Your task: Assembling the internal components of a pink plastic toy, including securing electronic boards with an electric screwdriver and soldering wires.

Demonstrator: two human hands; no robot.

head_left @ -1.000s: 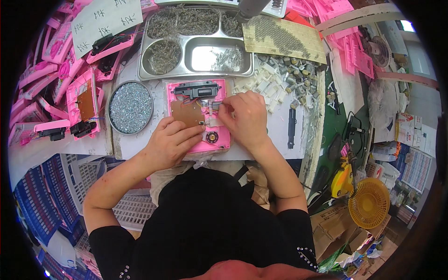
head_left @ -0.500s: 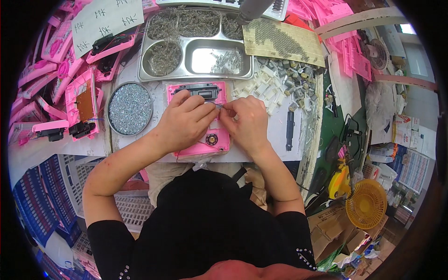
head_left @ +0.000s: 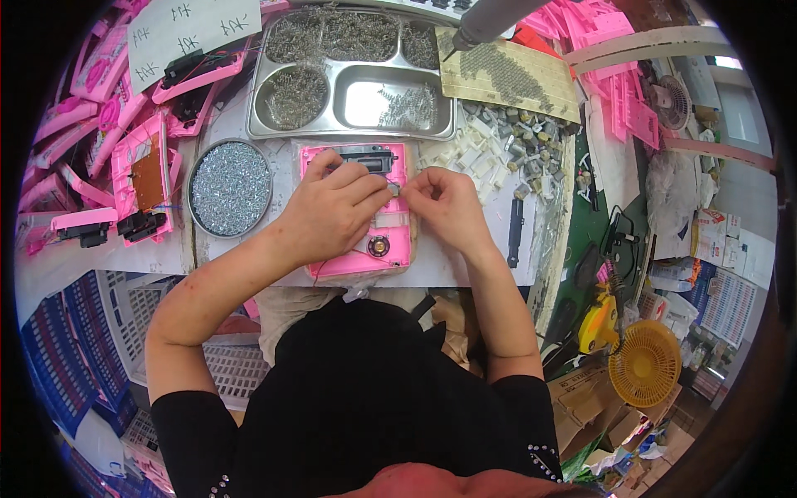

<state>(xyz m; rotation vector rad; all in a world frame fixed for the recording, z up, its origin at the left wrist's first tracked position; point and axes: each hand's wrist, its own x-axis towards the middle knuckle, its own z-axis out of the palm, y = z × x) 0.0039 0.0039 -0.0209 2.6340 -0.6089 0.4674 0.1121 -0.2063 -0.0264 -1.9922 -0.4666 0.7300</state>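
A pink plastic housing [head_left: 349,264] lies in front of me on the table, with a black part [head_left: 371,159] set in its far end and a small round speaker [head_left: 378,246] near its close end. My left hand [head_left: 336,207] rests over the middle of the housing, its fingers pinched around a small metallic part [head_left: 393,189]. Close by on the right, my right hand [head_left: 442,204] has thumb and forefinger pressed together at the housing's right edge. What sits between those fingertips is too small to make out.
Left of the housing stands a round dish of small screws [head_left: 230,188]. Beyond it lies a steel compartment tray [head_left: 352,133] of springs. White and metal parts [head_left: 490,158] are heaped at the right, near a black strip [head_left: 515,232]. Pink housings [head_left: 83,149] pile up at far left.
My right hand has shifted slightly right, away from the left fingertips, and its fingers have curled. The left hand stays nearly in place. A grey tool at the top appears further right.
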